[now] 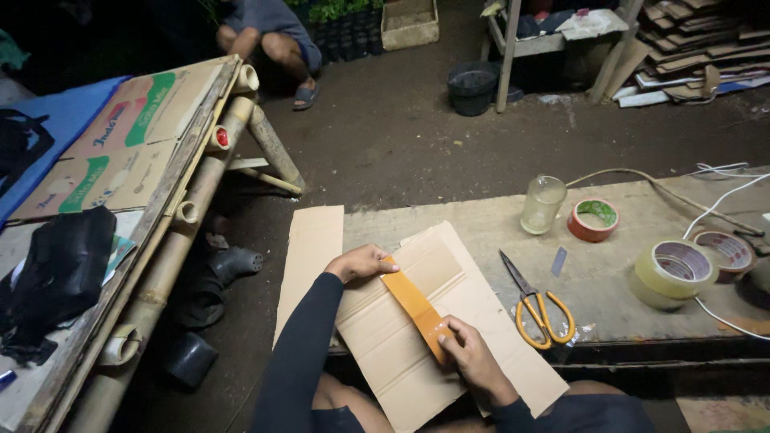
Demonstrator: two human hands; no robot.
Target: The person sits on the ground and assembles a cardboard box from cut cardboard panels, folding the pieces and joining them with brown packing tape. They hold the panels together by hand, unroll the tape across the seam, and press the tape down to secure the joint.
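Head view, looking down at both forearms in dark sleeves. Left hand [361, 262] reaches forward, wrist bent, knuckles up, fingers curled over the far end of an orange-brown strip [415, 309] and pressing it onto the flattened cardboard sheet [401, 353]. Right hand [472, 353] sits nearer the body, fingers pinched closed on the strip's near end. The strip runs diagonally between the two hands, lying flat along the cardboard, which rests on the person's lap and against the edge of the table [618, 281].

On the table to the right: orange-handled scissors [536, 305], blades apart, just beside the cardboard; a clear glass jar [542, 204]; a red-cored tape roll [593, 220]; a large clear tape roll [672, 273]. Another person's bare legs [273, 48] crouch well beyond, across the dirt floor.
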